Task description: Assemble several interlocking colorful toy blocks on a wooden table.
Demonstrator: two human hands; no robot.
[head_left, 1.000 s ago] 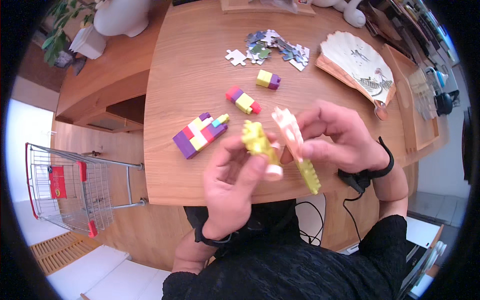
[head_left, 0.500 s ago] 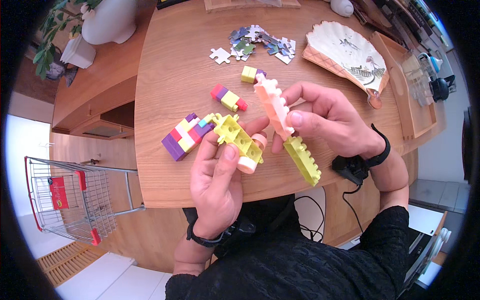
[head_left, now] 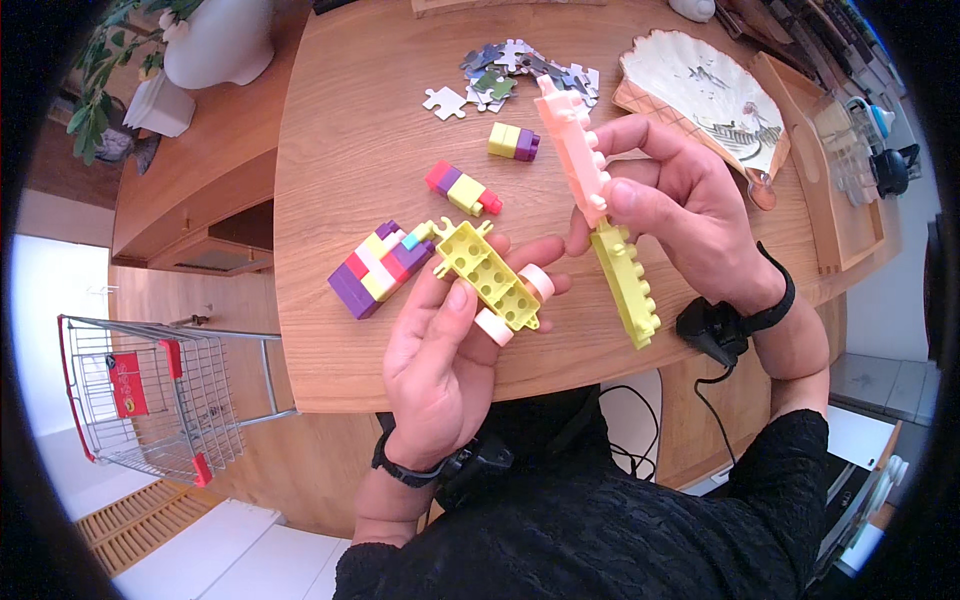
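My left hand (head_left: pixel 445 330) holds a yellow-green toy car base (head_left: pixel 485 277) between thumb and fingers, its hollow underside facing up. Pale pink wheels (head_left: pixel 494 327) stick out at one end of it. In my right hand (head_left: pixel 675 205) is a pink toy car base (head_left: pixel 575 150), pinched near its lower end. A second yellow-green base (head_left: pixel 625 285) hangs joined end to end below the pink one. The two hands' pieces are apart. Just beyond my left hand lie a block of stacked multicoloured bricks (head_left: pixel 375 270), a red, purple and yellow brick row (head_left: pixel 462 188) and a yellow and purple brick pair (head_left: pixel 513 142).
Jigsaw pieces (head_left: pixel 490 85) lie heaped at the table's far side. A shell-shaped plate (head_left: pixel 700 95) and a wooden tray (head_left: pixel 825 215) with glassware stand at the right. A black device (head_left: pixel 712 333) with a cable sits by my right wrist. A wire shopping cart (head_left: pixel 150 395) stands left of the table.
My right hand has lifted the joined pink and yellow-green bases up and to the right. The left hand's base has tilted, showing more of its underside.
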